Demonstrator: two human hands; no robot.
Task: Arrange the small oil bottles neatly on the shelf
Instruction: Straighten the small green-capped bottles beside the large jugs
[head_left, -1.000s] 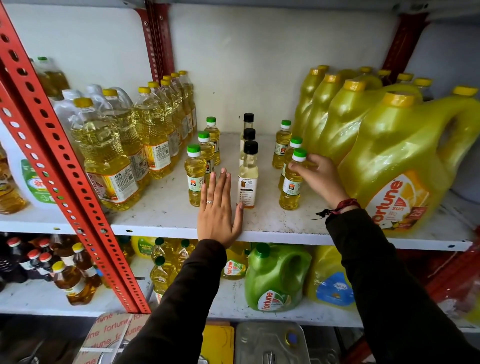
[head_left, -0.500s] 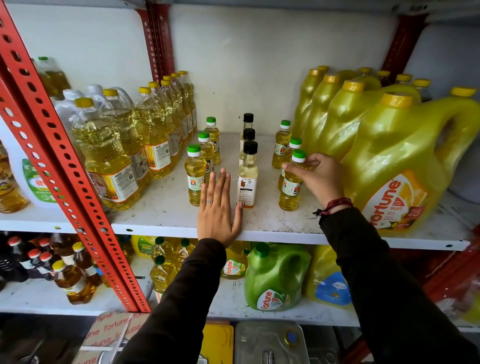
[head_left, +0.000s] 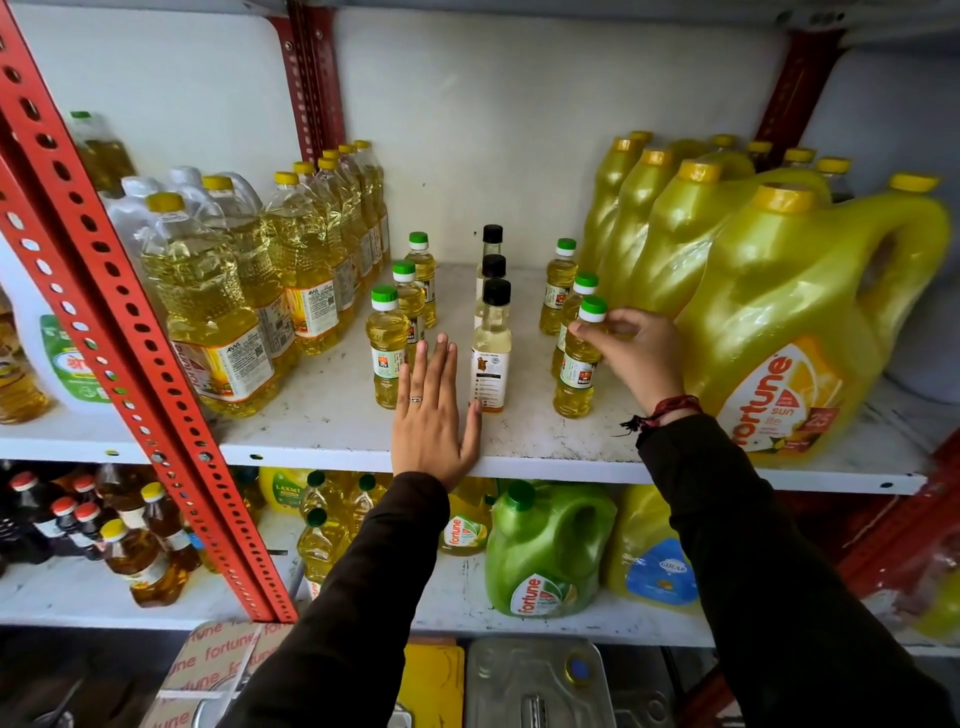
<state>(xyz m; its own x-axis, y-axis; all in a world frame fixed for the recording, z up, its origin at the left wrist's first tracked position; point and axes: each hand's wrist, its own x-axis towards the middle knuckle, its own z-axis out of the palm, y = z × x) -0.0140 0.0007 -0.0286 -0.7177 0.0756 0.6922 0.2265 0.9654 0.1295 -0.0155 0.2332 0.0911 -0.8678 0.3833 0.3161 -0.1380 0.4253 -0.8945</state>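
Note:
Small oil bottles stand in three rows on the white shelf (head_left: 519, 452). The left row has green caps, with its front bottle (head_left: 387, 348). The middle row has black caps, and its front bottle (head_left: 491, 353) is pale. The right row has green caps. My right hand (head_left: 631, 353) grips the neck of the front right bottle (head_left: 576, 374), which stands upright on the shelf. My left hand (head_left: 434, 421) lies flat, fingers together, on the shelf between the left and middle rows, holding nothing and touching the front left bottle's side.
Tall clear oil bottles (head_left: 218, 312) fill the shelf's left side. Big yellow jugs (head_left: 795, 322) crowd the right, close behind my right hand. A red perforated post (head_left: 130, 332) runs diagonally at left. The lower shelf holds a green jug (head_left: 545, 551) and more bottles.
My right hand has shifted its hold up from the front right bottle's shoulder to its neck below the cap. The left hand has stayed flat on the shelf.

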